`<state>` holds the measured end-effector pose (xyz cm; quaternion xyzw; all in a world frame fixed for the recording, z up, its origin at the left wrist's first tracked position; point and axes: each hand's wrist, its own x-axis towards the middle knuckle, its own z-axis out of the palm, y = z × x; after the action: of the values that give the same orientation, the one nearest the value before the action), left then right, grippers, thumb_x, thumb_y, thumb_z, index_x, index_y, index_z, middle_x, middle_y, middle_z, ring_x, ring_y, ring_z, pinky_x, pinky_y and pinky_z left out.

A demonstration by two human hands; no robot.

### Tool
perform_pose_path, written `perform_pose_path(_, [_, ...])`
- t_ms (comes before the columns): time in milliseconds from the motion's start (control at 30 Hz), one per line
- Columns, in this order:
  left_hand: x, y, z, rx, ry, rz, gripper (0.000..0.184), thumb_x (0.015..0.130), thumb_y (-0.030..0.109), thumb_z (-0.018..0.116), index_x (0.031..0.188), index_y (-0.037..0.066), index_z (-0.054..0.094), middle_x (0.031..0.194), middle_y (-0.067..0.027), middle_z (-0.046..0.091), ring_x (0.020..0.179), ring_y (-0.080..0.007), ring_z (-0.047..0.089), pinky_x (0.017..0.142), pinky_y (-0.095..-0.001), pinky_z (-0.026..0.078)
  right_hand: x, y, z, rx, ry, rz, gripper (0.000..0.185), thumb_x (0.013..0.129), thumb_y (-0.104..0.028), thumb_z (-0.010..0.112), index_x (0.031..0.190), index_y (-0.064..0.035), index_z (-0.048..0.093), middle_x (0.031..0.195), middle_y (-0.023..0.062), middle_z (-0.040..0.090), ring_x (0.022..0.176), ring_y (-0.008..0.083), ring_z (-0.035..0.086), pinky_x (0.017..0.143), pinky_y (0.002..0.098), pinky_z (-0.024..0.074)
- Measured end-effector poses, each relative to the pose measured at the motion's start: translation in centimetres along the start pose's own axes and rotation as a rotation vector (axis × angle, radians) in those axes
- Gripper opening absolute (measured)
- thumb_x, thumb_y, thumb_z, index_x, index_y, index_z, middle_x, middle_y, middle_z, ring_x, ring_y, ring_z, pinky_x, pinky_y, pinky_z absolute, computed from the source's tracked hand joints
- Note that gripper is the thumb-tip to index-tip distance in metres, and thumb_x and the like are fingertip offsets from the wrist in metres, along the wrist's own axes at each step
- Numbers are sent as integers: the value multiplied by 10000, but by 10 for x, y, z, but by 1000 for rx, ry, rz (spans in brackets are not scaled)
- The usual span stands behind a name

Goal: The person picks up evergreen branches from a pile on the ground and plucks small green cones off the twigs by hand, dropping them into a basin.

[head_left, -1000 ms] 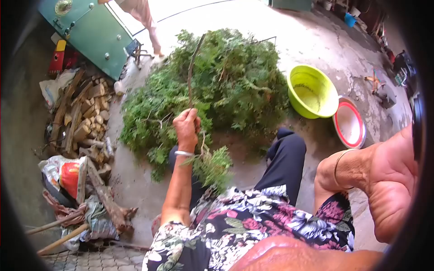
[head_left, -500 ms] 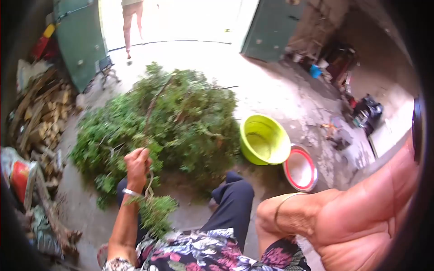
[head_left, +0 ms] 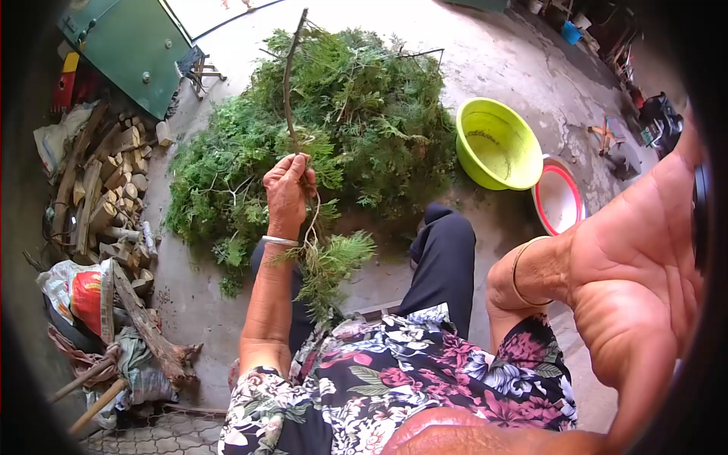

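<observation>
Holding a slender brown leafy branch upright in the left hand, clenched round its stem, before heaped green conifer foliage. At near right, raised right hand: cannot tell whether spread or closed. Apparently at the branch-holding step, next calling for steady grip.

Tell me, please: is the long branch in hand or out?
In: the left hand closes round the branch, which sticks out both ways.
</observation>
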<state>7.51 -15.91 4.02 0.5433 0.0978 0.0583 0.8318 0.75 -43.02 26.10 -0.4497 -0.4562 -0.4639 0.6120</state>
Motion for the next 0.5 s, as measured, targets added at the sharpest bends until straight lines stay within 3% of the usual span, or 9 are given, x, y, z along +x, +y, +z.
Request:
perform_pose_path(33, [2, 1, -1, 8, -2, -2, 172, 894, 195, 579, 847, 31, 604, 610, -16, 567, 462, -92, 482, 411, -226, 379, -5, 5, 3, -6, 11, 11, 372, 753, -81, 706, 1066, 67, 570, 1002, 161, 629, 964, 210, 593, 880, 325, 457])
perform_pose_path(133, [17, -5, -8, -356, -187, -73, 172, 919, 193, 535, 929, 26, 577, 625, -12, 521, 554, -116, 489, 476, -245, 399, -24, 30, 9, -76, 57, 102, 366, 751, -55, 712, 1065, 66, 570, 1001, 160, 629, 961, 208, 595, 876, 320, 459])
perform_pose_path(233, [18, 2, -15, -482, -295, -58, 241, 940, 235, 495, 933, 3, 558, 613, -10, 485, 575, -118, 465, 466, -249, 372, -58, 60, 11, -269, 88, 386, 361, 749, -29, 718, 1064, 65, 570, 1000, 159, 630, 958, 206, 597, 872, 315, 461])
perform_pose_path(300, [13, 10, -17, -508, -328, -38, 249, 944, 240, 485, 936, -1, 548, 606, -7, 474, 579, -121, 464, 460, -244, 367, -94, 78, 7, -500, -47, 718, 159, 826, 18, 608, 983, 30, 628, 910, 81, 665, 825, 121, 610, 749, 231, 490])
perform_pose_path(333, [8, 15, -19, -538, -357, -15, 257, 948, 244, 475, 940, -4, 539, 599, -4, 462, 583, -124, 463, 455, -240, 362, -110, 86, 7, -516, -50, 815, 162, 799, -11, 656, 957, 17, 642, 862, 83, 676, 778, 114, 617, 706, 228, 497])
perform_pose_path(400, [-2, 26, -18, -630, -432, -11, 262, 959, 235, 450, 931, -18, 514, 588, 3, 445, 580, -123, 452, 444, -229, 350, -144, 96, 6, -479, -9, 946, 151, 800, -19, 650, 939, 40, 644, 822, 74, 677, 730, 90, 606, 666, 217, 492])
perform_pose_path(500, [-16, 38, -20, -613, -470, 30, 260, 959, 227, 450, 908, -21, 508, 580, 11, 431, 545, -117, 432, 432, -231, 342, -157, 100, 7, -567, -89, 926, 113, 798, -33, 645, 891, 30, 658, 713, 77, 658, 624, 57, 558, 569, 218, 461])
